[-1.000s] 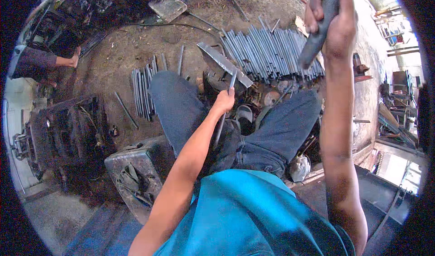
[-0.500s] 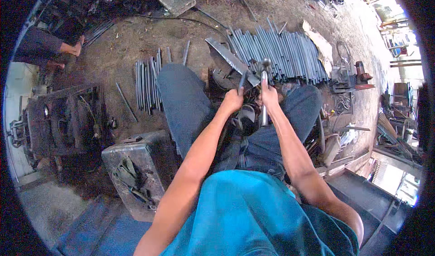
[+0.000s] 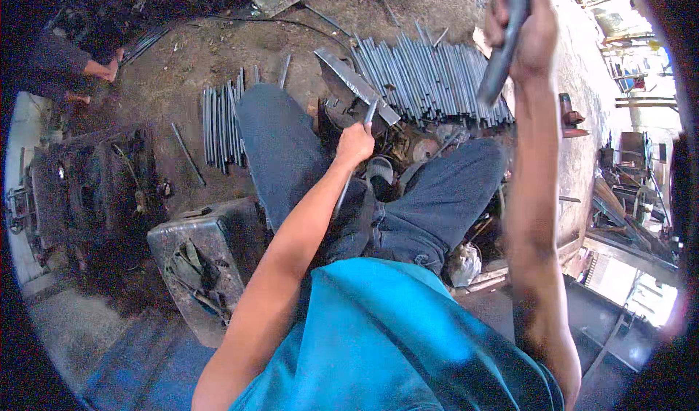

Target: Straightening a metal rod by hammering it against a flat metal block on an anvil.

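My left hand (image 3: 355, 144) is closed around a thin metal rod (image 3: 343, 196), held between my knees. The rod's upper tip rests at or just before the near end of a slanted metal angle bar (image 3: 353, 83); contact there is hard to make out. Raised high at the upper right, my right hand (image 3: 536, 38) grips the hammer by its metal handle (image 3: 498, 74). The hammer's head lies outside the picture, and this arm is blurred by motion. Beyond the angle bar lies a wide row of cut metal rods (image 3: 433, 80).
A smaller row of rods (image 3: 222, 131) lies left of my left knee. A worn metal box (image 3: 193, 254) with tools on it stands at my left. Dark machinery (image 3: 91, 185) stands farther left, and a person's bare foot (image 3: 115, 65) shows at the upper left.
My right hand has swung the hammer up and to the right, away from the angle bar. My left hand keeps hold of the rod; the whole view has shifted slightly.
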The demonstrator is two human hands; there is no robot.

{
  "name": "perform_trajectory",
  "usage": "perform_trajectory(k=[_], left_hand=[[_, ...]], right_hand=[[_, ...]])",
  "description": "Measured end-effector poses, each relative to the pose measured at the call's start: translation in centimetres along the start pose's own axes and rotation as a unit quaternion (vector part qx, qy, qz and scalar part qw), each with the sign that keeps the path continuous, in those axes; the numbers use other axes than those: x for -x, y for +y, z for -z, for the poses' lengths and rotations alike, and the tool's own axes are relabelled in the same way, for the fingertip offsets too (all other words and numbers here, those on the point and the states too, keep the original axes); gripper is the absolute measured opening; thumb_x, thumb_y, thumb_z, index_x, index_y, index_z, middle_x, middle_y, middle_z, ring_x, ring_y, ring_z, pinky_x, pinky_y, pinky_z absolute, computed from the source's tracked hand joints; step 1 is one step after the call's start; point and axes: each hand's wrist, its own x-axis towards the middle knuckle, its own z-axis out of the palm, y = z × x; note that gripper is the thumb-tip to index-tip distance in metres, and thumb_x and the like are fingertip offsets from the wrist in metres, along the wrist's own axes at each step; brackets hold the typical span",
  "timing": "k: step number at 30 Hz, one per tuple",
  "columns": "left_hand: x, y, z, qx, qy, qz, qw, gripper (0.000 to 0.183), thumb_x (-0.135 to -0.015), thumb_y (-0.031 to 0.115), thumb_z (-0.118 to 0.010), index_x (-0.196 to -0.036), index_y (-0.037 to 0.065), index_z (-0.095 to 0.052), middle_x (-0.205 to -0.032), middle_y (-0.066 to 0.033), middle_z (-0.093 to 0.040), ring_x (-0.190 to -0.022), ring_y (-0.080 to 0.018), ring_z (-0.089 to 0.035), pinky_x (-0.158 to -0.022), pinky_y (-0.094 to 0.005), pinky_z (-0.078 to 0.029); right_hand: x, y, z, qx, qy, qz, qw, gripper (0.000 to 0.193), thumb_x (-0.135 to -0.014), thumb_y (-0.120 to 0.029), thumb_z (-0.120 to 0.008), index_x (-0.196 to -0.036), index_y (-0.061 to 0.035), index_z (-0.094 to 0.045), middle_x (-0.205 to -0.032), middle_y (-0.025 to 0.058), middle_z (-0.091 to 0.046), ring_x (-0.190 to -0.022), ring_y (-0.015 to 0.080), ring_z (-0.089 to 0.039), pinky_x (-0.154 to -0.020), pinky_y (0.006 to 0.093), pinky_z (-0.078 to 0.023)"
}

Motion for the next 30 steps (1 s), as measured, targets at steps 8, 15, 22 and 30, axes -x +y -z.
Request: perform_trajectory(k=[8, 15, 22, 30], left_hand=[[1.0, -0.2, 0.9, 0.013, 0.003, 0.084, 0.996, 0.048, -0.095, 0.035, -0.038, -0.094, -0.006, -0.062, -0.094, -0.0329, -0.062, -0.093, -0.0471, -0.060, -0.085, -0.0517, -0.047], [1.8, 1.2, 1.0, -0.003, -0.044, 0.067, 0.997, 0.050, -0.095, 0.036, -0.037, -0.093, -0.005, -0.065, -0.096, -0.0335, -0.061, -0.096, -0.0469, -0.059, -0.087, -0.0528, -0.046], [0.1, -0.4, 0.8, 0.017, -0.049, 0.078, 0.996, 0.052, -0.095, 0.037, -0.036, -0.094, -0.007, -0.065, -0.098, -0.0345, -0.060, -0.098, -0.0475, -0.058, -0.088, -0.0528, -0.045], [-0.1, -0.8, 0.7, -0.007, -0.023, 0.051, 0.998, 0.053, -0.096, 0.037, -0.035, -0.091, -0.006, -0.065, -0.095, -0.0334, -0.061, -0.094, -0.0478, -0.059, -0.086, -0.0529, -0.046]], right_hand=[[0.7, 2.2, -4.7, -0.007, 0.035, 0.118, 0.992, 0.072, -0.085, -0.076, -0.023, -0.089, -0.0073, -0.044, -0.066, 0.0021, -0.042, -0.054, 0.0161, -0.044, -0.057, 0.0309, -0.042], [14.1, 27.1, -7.4, 0.333, 0.099, -0.428, 0.834, 0.068, -0.094, -0.051, -0.035, -0.101, 0.0112, -0.060, -0.107, 0.0362, -0.057, -0.110, 0.0488, -0.051, -0.095, 0.0516, -0.038], [13.9, 22.8, -8.3, 0.052, 0.169, -0.486, 0.856, 0.061, -0.094, -0.057, -0.035, -0.067, -0.0036, -0.049, -0.054, 0.0055, -0.049, -0.036, 0.0157, -0.046, -0.033, 0.0306, -0.037], [3.8, 6.8, -7.9, -0.054, 0.121, -0.210, 0.969, 0.062, -0.091, -0.065, -0.033, -0.074, -0.0077, -0.048, -0.053, -0.0011, -0.044, -0.036, 0.0080, -0.041, -0.033, 0.0227, -0.035]])
